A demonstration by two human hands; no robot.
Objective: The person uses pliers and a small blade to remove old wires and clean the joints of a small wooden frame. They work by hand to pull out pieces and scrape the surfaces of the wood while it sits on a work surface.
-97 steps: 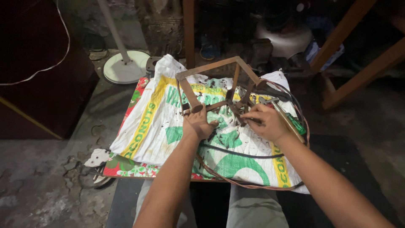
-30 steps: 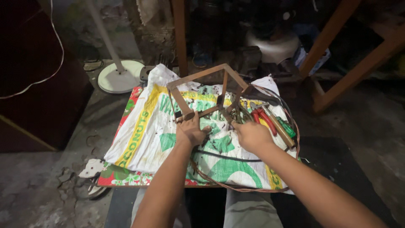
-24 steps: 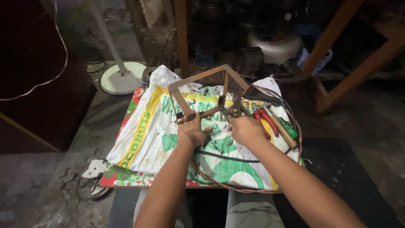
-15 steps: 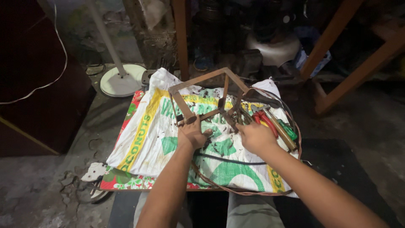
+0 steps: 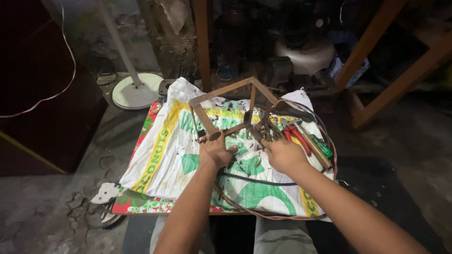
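Note:
A rusty brown metal frame made of flat bars stands tilted on a white, green and yellow woven sack. My left hand grips the frame's lower left bar, thumb on top. My right hand is closed around the frame's lower right end, where several bars meet; whether it also holds a small tool there is hidden. Red-handled pliers and a green-handled screwdriver lie just right of that hand.
A dark cable loops over the sack near my wrists. A white fan base with pole stands on the floor at the back left. Wooden legs rise at the right, a dark cabinet at the left. A sandal lies lower left.
Both hands have stayed on the frame's lower bars. My right hand shifted slightly along the right end, and the camera view wandered a little. The frame keeps its tilt.

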